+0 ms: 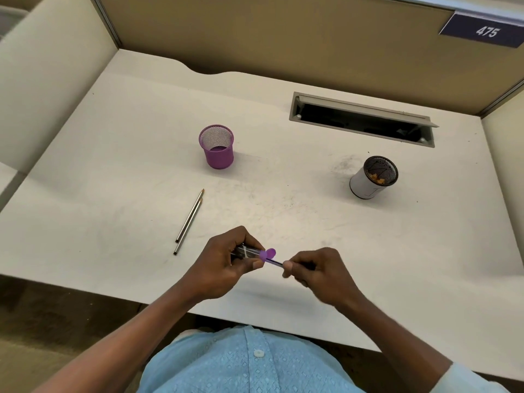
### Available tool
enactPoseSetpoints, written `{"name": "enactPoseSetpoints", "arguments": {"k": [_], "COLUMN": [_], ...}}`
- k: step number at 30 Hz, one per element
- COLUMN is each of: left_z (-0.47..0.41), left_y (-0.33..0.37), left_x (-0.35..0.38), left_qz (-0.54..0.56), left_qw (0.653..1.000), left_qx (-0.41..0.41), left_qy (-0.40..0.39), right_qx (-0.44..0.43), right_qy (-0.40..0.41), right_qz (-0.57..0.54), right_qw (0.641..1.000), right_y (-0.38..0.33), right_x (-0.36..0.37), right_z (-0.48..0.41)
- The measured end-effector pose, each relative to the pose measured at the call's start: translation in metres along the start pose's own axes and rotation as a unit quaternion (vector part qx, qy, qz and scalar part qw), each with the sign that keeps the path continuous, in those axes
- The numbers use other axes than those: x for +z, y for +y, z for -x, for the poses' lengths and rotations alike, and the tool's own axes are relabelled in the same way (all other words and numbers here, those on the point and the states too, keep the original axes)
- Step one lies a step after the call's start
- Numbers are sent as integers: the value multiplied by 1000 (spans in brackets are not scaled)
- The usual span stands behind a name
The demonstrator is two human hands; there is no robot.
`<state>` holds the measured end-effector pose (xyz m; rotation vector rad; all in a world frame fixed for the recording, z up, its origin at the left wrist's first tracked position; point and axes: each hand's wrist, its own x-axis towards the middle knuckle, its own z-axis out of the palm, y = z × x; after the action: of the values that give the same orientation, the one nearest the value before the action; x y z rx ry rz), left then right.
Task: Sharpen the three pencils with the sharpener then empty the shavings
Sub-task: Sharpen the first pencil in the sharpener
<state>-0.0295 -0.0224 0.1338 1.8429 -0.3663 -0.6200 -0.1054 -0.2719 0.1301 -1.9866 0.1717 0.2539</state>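
The pale tabletop (127,171) fills most of my view, with an open cable hatch (360,120) sunk into it at 1 o'clock. From my hands, a purple mesh cup (217,147) stands at 11 o'clock. A white-sided pot (373,177) sits at 2 o'clock with orange shavings inside, so I take it as the place to empty into. I keep both hands low at 6 o'clock, near the front edge. My left hand (224,265) is wrapped round the sharpener (249,252), with its purple end facing 3 o'clock to meet the work. My right hand (320,272) pinches the third pencil (274,262) close to that end, which gives me control of the twist. The pencil's tip appears to be inside the sharpener, though I cannot see it. Two pencils (189,221) lie side by side at 10 o'clock, well apart from my hands, tips pointing away. They look already pointed, so I judge this one the last.
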Motion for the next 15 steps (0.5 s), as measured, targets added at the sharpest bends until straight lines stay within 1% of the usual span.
{"name": "enactPoseSetpoints", "arguments": {"k": [1, 2, 3, 4, 5, 6, 7, 8, 9, 10, 11, 12, 13, 14, 15], "left_z": [1, 2, 2, 2, 2, 2, 1, 0, 0, -1, -1, -1, -1, -1, -1], "left_y": [-1, -1, -2, -3, -4, -4, -4, -5, -4, -4, -3, -3, -2, -1, 0], "left_x": [0, 0, 0, 0, -1, -1, -2, -2, -2, 0, 3, 5, 7, 8, 7], "left_qz": [-6, -9, -10, -9, -7, -6, -4, -2, 1, 5, 11, 20, 30, 35, 32], "left_qw": [1000, 1000, 1000, 1000, 1000, 1000, 1000, 1000, 1000, 1000, 1000, 999, 999, 999, 999], "left_qx": [8, 11, 9, 6, 1, -5, -9, -13, -17, -23, -29, -35, -37, -35, -28], "left_qy": [-9, -16, -18, -15, -10, -8, -6, -5, -2, 0, 4, 9, 13, 16, 19], "right_qx": [118, 188, 205, 187, 156, 119, 66, -14, -106, -191, -265, -314, -339, -336, -296], "right_qy": [-64, -111, -136, -142, -128, -96, -54, -8, 36, 73, 103, 126, 143, 147, 132], "right_qz": [-101, -152, -160, -150, -130, -105, -63, -1, 72, 150, 229, 301, 349, 360, 330], "right_qw": [986, 964, 956, 960, 971, 983, 994, 1000, 991, 967, 931, 892, 862, 858, 887], "right_y": [-4, -5, -6, -6, -6, -5, -4, 0, 4, 8, 10, 12, 14, 15, 14], "right_x": [-4, -8, -10, -10, -7, -6, -5, -4, -3, -3, -3, -2, -2, 0, 2], "right_z": [-3, -4, -4, -4, -3, -2, 0, 1, 2, 2, 2, 3, 4, 4, 4]}}
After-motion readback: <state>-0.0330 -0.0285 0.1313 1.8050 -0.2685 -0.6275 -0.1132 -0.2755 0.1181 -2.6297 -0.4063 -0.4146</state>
